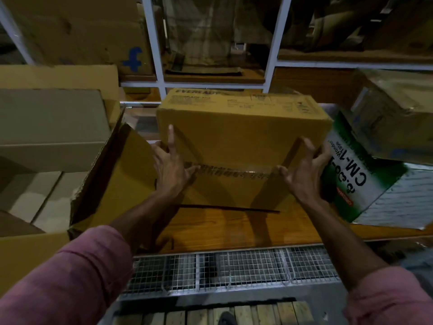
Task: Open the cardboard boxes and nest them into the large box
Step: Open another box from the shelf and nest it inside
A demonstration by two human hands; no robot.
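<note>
Looks like the opening step is just starting: both hands are on the taped box (241, 146), which sits mid-table on the wooden table (234, 228), near its back edge. Left hand (169, 168) has fingers spread flat on the box's front-left side, thumb by the tape; right hand (302, 170) has fingers apart, curving round the right corner. The box is plain brown, still sealed with clear tape (234, 171) along the seam. Next I'd guess peel that tape, then drop it into the big open box (54, 137) at the table's left edge.
</note>
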